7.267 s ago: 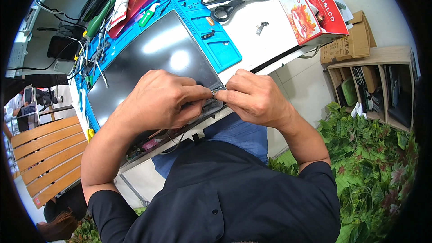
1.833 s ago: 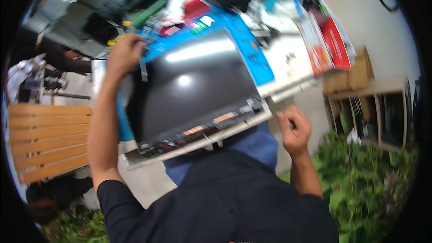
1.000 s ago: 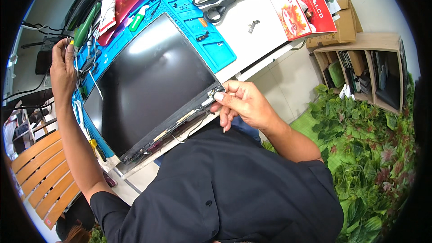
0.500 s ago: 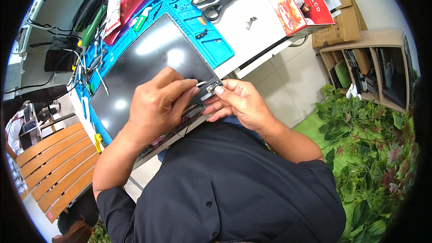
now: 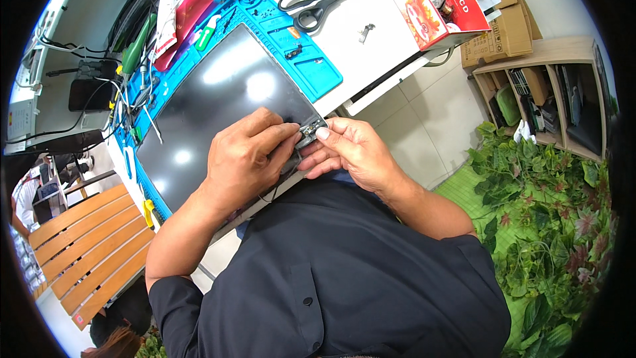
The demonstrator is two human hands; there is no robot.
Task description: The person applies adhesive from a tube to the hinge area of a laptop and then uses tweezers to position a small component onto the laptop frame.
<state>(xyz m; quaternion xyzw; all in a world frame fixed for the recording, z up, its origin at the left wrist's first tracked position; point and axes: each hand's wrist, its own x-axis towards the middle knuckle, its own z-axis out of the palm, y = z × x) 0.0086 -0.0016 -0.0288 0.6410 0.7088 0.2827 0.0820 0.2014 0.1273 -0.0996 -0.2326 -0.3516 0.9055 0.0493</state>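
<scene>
A dark, glossy screen panel point(image 5: 212, 93) lies at a slant on a blue work mat point(image 5: 322, 81), with light reflected on its face. At its near right corner sits a small dark and metallic bracket-like part point(image 5: 310, 129). My right hand point(image 5: 354, 152) grips this corner part, thumb on top and fingers curled below. My left hand point(image 5: 248, 149) comes over the panel's near edge, thumb and fingertips pinched together against the same part. What the left fingertips hold, if anything, is hidden. A thin dark cable hangs below the left hand.
Black-handled scissors point(image 5: 318, 10) and a small dark metal piece point(image 5: 366, 32) lie on the white table point(image 5: 351, 59). A red and white box point(image 5: 430, 10) stands at the far right. Tools and cables crowd the left, by a yellow-handled tool point(image 5: 148, 212). A wooden slatted seat point(image 5: 93, 252) stands left.
My left hand has shifted slightly right and down, its fingertips now closer to the corner part. A thin light-coloured thing seen at its fingertips no longer shows. My right hand stays in place.
</scene>
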